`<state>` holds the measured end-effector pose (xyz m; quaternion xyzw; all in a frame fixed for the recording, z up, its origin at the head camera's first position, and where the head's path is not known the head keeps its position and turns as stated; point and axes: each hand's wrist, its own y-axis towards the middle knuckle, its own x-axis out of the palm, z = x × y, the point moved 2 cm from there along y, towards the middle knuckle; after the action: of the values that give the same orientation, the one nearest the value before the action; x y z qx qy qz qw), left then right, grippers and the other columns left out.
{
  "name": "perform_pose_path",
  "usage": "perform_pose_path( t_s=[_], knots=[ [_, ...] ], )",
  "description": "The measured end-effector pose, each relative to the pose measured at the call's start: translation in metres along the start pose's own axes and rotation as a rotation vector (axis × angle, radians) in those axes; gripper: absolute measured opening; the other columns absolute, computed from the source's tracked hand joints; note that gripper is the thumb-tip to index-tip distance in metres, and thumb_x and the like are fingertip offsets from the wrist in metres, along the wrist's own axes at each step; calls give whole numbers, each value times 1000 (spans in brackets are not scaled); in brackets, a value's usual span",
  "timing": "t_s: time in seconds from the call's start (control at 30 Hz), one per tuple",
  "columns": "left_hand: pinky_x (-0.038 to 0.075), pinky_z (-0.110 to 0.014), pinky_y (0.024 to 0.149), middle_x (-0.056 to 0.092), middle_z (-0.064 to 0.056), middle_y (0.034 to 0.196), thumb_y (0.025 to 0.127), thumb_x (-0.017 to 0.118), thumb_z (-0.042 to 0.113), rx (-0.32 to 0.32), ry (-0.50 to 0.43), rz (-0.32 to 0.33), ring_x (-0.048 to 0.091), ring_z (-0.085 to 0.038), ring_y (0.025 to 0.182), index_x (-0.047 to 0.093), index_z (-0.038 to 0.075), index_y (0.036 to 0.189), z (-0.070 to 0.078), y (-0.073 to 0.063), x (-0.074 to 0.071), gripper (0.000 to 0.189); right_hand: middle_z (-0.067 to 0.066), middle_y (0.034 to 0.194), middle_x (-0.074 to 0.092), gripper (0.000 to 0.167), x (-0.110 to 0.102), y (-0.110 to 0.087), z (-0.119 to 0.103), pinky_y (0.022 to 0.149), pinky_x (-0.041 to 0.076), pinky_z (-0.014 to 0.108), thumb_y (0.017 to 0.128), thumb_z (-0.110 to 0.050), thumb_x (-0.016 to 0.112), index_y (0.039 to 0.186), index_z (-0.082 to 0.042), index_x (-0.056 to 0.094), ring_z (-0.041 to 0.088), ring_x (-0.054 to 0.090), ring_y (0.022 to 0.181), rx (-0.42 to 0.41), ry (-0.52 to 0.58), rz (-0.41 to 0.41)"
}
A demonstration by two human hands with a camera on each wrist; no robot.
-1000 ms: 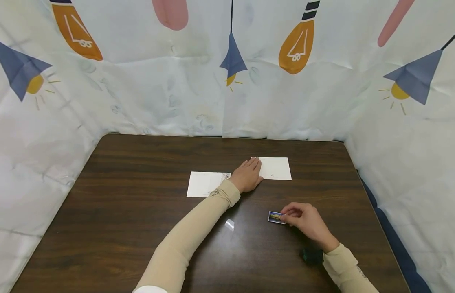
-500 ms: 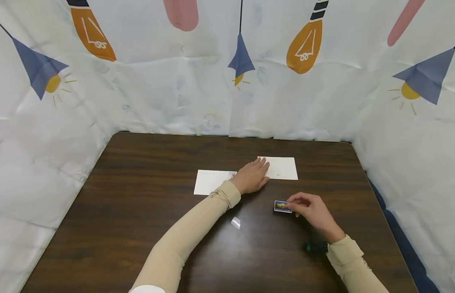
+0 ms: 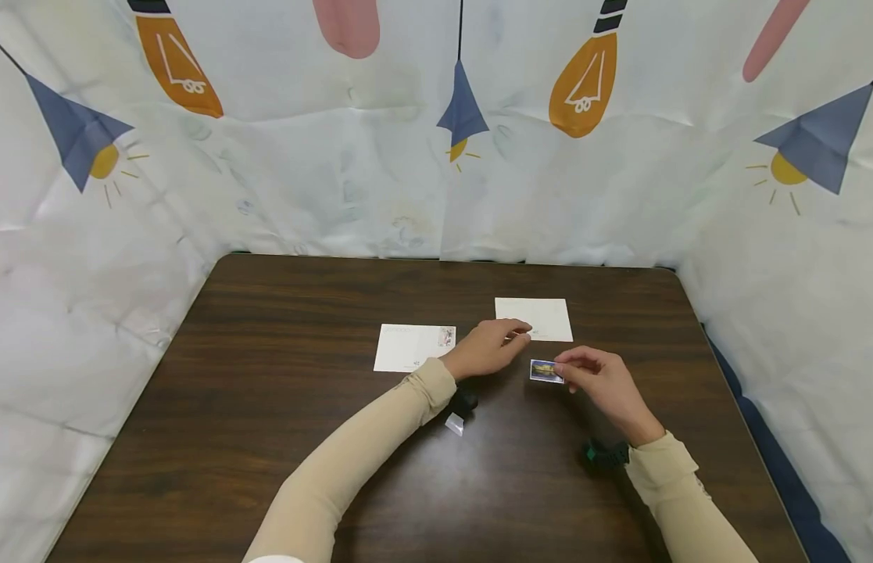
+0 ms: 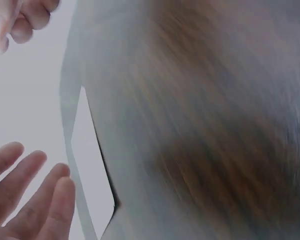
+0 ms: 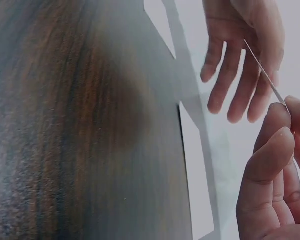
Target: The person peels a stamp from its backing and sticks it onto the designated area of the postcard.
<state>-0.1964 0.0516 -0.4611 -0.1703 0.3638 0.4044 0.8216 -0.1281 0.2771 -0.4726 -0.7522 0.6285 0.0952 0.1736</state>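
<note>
My right hand point(image 3: 605, 387) pinches a small postage stamp point(image 3: 544, 371), a blue and yellow picture with a white border, between thumb and fingertips. In the right wrist view the stamp point(image 5: 266, 75) is seen edge-on. My left hand point(image 3: 488, 348) is raised above the table with relaxed, spread fingers point(image 4: 60, 205) and holds nothing. Its fingertips overlap the lower left of a white card point(image 3: 538, 317) in the head view. Left of that hand lies another white card point(image 3: 411, 348), which has a small printed stamp point(image 3: 446, 336) in its upper right corner.
A small clear, shiny scrap point(image 3: 454, 424) lies on the dark wooden table point(image 3: 267, 438), near the left wrist. Dark wrist cameras point(image 3: 605, 453) hang below the sleeves. A white curtain point(image 3: 302, 180) printed with lamps and bulbs stands behind the table.
My left hand has lifted off the right card and drawn back slightly, uncovering more of both cards. My right hand has moved the stamp away from me, toward the right card.
</note>
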Motion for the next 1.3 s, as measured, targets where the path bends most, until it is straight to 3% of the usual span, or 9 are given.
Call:
perform_pose_path(
  t_s=[0.13, 0.4, 0.53, 0.63, 0.83, 1.07, 1.3],
  knots=[
    [56, -35, 103, 73, -5, 132, 109, 50, 32, -43, -166, 26, 70, -20, 120, 66, 9, 135, 1, -6, 0, 39, -4, 84, 67, 27, -2, 1, -3, 69, 59, 34, 97, -26, 74, 110, -2, 72, 15, 62, 71, -3, 17, 9],
    [52, -23, 72, 79, -11, 108, 105, 59, 34, -143, -478, 17, 75, -29, 103, 71, 8, 126, 1, -25, 6, 35, -6, 83, 68, 27, -2, -3, -8, 68, 59, 32, 97, -24, 74, 111, -2, 72, 13, 62, 70, 5, 59, 9],
    [55, -29, 70, 79, -11, 98, 103, 63, 32, -204, -616, 2, 76, -31, 96, 72, 9, 122, 1, -32, 9, 31, -7, 83, 69, 27, 2, -3, -9, 68, 59, 32, 97, -25, 75, 111, -2, 72, 12, 62, 69, 8, 71, 9],
    [59, -33, 75, 78, -8, 93, 102, 66, 29, -247, -694, -2, 77, -24, 88, 73, 10, 118, 0, -37, 12, 26, -6, 82, 69, 27, 5, -3, -10, 67, 59, 33, 96, -25, 75, 111, -3, 73, 13, 62, 68, 8, 73, 9],
    [60, -27, 78, 79, -9, 88, 100, 68, 23, -279, -797, -2, 73, -9, 79, 73, 4, 115, -2, -44, 20, 25, -5, 81, 69, 27, 13, -5, -9, 69, 59, 35, 95, -24, 76, 110, -3, 73, 13, 63, 68, 2, 81, -4],
    [60, -28, 75, 81, -14, 92, 99, 70, 19, -312, -857, 15, 77, -14, 81, 74, 1, 114, -4, -52, 24, 24, -2, 91, 74, 28, 19, -5, -7, 72, 63, 34, 95, -22, 77, 111, 0, 72, 12, 68, 72, 15, 110, -28],
    [59, -22, 72, 80, -20, 103, 99, 67, 18, -322, -901, 14, 76, -7, 79, 74, -1, 116, -7, -54, 27, 26, 11, 96, 75, 30, 24, -5, -7, 73, 63, 33, 94, -20, 77, 110, 4, 71, 12, 70, 73, 9, 114, -35]
  ],
)
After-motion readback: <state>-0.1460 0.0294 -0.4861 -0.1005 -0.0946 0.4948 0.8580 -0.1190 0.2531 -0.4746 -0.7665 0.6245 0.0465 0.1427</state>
